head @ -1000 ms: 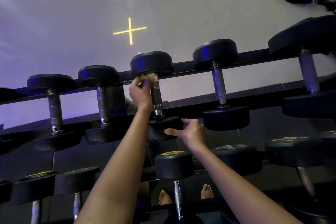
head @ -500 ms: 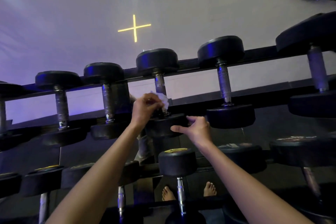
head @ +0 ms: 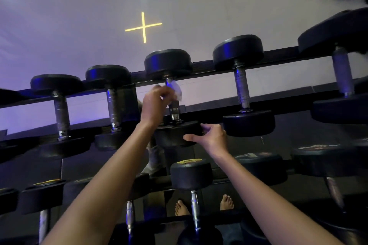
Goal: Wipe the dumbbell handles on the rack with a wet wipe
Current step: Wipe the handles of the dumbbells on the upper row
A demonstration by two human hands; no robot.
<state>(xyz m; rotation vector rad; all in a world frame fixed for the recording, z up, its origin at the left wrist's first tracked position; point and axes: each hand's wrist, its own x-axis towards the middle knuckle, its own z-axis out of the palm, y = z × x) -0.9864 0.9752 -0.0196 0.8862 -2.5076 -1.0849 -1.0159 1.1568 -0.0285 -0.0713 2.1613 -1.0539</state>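
Note:
Black dumbbells with metal handles lie in a row on the top tier of a dark rack (head: 278,53). My left hand (head: 154,103) holds a white wet wipe (head: 177,90) wrapped around the upper half of the middle dumbbell's handle (head: 174,110). My right hand (head: 212,137) steadies that dumbbell's near head (head: 175,134), thumb under it and fingers curled over its right edge. The far head (head: 167,62) of this dumbbell rests against the back rail.
Neighbouring dumbbells sit close on both sides, with handles to the left (head: 113,108) and to the right (head: 242,90). A lower tier holds more dumbbells, one (head: 191,173) just below my hands. My bare feet (head: 226,202) show beneath. A yellow cross (head: 143,27) marks the floor beyond.
My left hand has slid the wipe from the bottom of the handle back up towards the far head. My right hand has stayed on the near head.

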